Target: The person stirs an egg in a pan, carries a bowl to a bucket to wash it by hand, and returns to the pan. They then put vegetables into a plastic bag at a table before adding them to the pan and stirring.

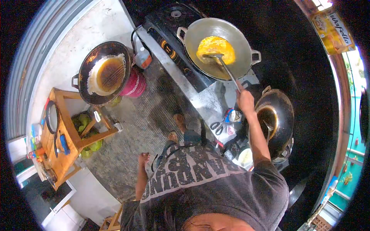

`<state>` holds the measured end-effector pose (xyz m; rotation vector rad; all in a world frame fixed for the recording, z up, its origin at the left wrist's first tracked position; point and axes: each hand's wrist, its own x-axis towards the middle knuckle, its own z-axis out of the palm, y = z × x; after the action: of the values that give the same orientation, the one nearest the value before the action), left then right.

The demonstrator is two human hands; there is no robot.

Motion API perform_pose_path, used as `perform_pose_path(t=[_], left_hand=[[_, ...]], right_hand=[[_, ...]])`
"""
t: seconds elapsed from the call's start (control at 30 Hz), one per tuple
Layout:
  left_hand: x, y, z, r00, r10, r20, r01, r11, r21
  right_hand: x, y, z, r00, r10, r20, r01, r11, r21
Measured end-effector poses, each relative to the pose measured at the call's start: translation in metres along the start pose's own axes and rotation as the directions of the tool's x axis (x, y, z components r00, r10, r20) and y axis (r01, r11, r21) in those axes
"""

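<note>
Fingers of the right hand (245, 101) are wrapped tight round the thin metal handle of a spatula (224, 66), whose flat blade rests on the yellow egg (215, 49), a soft, ragged-edged patch lying in the silvery wok (218, 47). That wok is round and smooth, with two looped ear handles, and sits on a black gas stove (172, 29) along a grey steel counter (206, 101).

At the person's side the left hand (143, 158) hangs curled into a loose fist; it seems to hold nothing, though the palm is turned away and hard to read.

Left of the stove, a dark, soot-stained wok (104, 73) holds brown oil ringed by a pale crust, and sits on a wooden stand (69, 134) above a pink gas cylinder (134, 84). A third wok (274, 121), black and glossy, lies beside the right forearm, with a ladle's handle just visible inside. Scissors (217, 126) lie on the counter among small items too blurred to name. A yellow box (334, 31) at the upper right is cut off by the lens edge.
</note>
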<state>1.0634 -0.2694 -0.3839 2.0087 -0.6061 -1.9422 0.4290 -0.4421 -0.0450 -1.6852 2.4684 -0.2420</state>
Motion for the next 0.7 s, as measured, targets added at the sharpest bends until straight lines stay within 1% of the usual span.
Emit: perform_pose_path(t=[0.03, 0.07, 0.1, 0.13, 0.17, 0.23, 0.27, 0.33, 0.37, 0.4, 0.47, 0.57, 0.6, 0.67, 0.7], left_hand=[[-0.009, 0.017, -0.004, 0.998, 0.055, 0.015, -0.054, 0.996, -0.065], [-0.017, 0.029, 0.001, 0.991, 0.095, -0.1, -0.078, 0.984, 0.163], [-0.011, 0.033, 0.001, 0.989, 0.093, -0.115, -0.069, 0.977, 0.201], [-0.006, 0.035, -0.001, 0.988, 0.089, -0.13, -0.056, 0.97, 0.237], [-0.002, 0.035, -0.002, 0.986, 0.083, -0.146, -0.041, 0.961, 0.273], [-0.014, 0.048, 0.007, 0.984, 0.124, -0.127, -0.095, 0.972, 0.215], [-0.023, 0.054, 0.012, 0.983, 0.142, -0.117, -0.119, 0.975, 0.185], [-0.02, 0.039, 0.01, 0.996, 0.087, -0.032, -0.087, 0.996, 0.0], [-0.018, 0.03, 0.01, 0.997, 0.069, -0.035, -0.07, 0.998, -0.002], [-0.019, 0.023, 0.011, 0.998, 0.052, -0.038, -0.052, 0.999, -0.004], [-0.026, 0.013, 0.027, 0.989, 0.035, -0.143, -0.011, 0.986, 0.169], [-0.056, 0.03, 0.033, 0.987, 0.067, -0.149, -0.072, 0.997, -0.029], [-0.053, 0.021, 0.027, 0.996, 0.042, -0.077, -0.054, 0.986, -0.156], [-0.025, -0.016, 0.006, 0.997, 0.023, 0.076, 0.009, 0.918, -0.395], [-0.019, -0.024, 0.002, 0.994, 0.018, 0.105, 0.025, 0.917, -0.399]], right_hand=[[0.006, -0.001, 0.008, 1.0, 0.017, -0.008, -0.017, 1.0, 0.013], [0.011, -0.002, 0.015, 0.999, 0.034, -0.014, -0.034, 0.999, 0.027], [0.017, -0.007, 0.017, 0.998, 0.051, -0.021, -0.05, 0.998, 0.041], [0.02, -0.013, 0.013, 0.995, 0.101, 0.028, -0.102, 0.992, 0.071], [0.023, -0.014, 0.013, 0.994, 0.105, 0.0, -0.105, 0.987, 0.118], [0.03, -0.006, 0.015, 0.992, 0.118, -0.055, -0.104, 0.972, 0.21], [0.034, 0.001, 0.019, 0.984, 0.044, -0.171, 0.004, 0.962, 0.272], [0.047, -0.001, 0.011, 0.988, 0.092, -0.121, -0.065, 0.976, 0.207], [0.056, 0.0, 0.008, 0.988, 0.118, -0.1, -0.1, 0.98, 0.175], [0.065, 0.01, 0.019, 0.986, 0.117, -0.119, -0.092, 0.976, 0.197], [0.082, 0.009, 0.022, 0.987, 0.102, -0.128, -0.084, 0.987, 0.135], [0.082, 0.003, 0.013, 0.991, 0.091, -0.097, -0.084, 0.994, 0.074], [0.079, 0.001, 0.011, 0.993, 0.09, -0.077, -0.085, 0.995, 0.06], [0.069, 0.026, 0.027, 0.989, -0.044, -0.141, 0.048, 0.998, 0.028], [0.063, 0.036, 0.033, 0.979, -0.11, -0.171, 0.113, 0.994, 0.007]])
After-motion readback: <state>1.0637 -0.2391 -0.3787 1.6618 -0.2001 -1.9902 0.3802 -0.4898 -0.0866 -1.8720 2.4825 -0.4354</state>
